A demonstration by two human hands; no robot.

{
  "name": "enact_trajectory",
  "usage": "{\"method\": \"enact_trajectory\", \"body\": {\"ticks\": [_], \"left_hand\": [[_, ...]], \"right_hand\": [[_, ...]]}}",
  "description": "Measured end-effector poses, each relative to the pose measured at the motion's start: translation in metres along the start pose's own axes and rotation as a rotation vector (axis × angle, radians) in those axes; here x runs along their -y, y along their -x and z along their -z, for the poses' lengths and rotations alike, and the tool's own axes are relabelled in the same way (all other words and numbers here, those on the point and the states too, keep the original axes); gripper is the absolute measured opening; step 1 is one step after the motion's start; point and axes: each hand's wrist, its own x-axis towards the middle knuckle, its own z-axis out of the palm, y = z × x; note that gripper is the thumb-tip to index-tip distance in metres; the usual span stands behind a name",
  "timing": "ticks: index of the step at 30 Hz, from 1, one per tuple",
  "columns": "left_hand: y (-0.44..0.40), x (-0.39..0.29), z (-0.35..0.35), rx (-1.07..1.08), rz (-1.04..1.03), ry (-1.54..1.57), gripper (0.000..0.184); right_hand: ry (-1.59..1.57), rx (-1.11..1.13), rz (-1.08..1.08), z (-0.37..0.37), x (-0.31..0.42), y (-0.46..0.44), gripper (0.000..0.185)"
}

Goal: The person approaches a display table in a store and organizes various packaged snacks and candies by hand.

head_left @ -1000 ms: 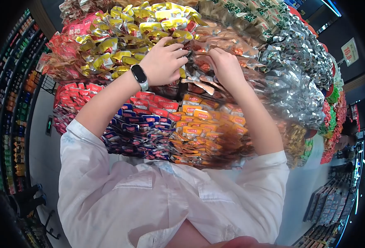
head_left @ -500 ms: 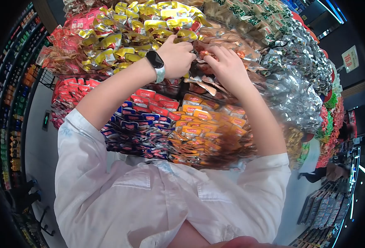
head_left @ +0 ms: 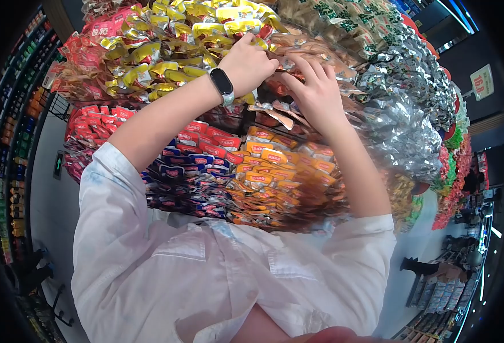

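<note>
My left hand, a dark-screened fitness band on its wrist, reaches over the heap where yellow snack packets meet brown clear-wrapped packets. Its fingers curl downward, and whatever they grip is hidden. Just to the right, my right hand hovers over or touches the brown packets with its fingers bent and spread apart. The gap between both hands is dark, with brown wrappers inside. Below them, a few loose flat brown packets stick out at the edge of the upper row.
In the lower row are red packets, blue packets and orange packets. Silver packets heap up at right, under a price sign. Stocked shelves line the left. Another person is at far right.
My left hand has shifted slightly right and its wrist has rolled. The right hand's fingers have lifted and spread, and the reddish-orange wrapper under them no longer shows.
</note>
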Motion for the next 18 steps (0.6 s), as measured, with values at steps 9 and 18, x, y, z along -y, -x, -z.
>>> {"method": "enact_trajectory", "body": {"ticks": [9, 18], "left_hand": [[-0.001, 0.003, 0.0, 0.043, 0.047, -0.017, 0.007], [0.001, 0.007, -0.004, 0.032, 0.041, 0.021, 0.007]], "right_hand": [[-0.013, 0.124, 0.015, -0.004, 0.0, -0.01, 0.019], [-0.112, 0.029, -0.043, -0.016, -0.005, -0.008, 0.011]]}}
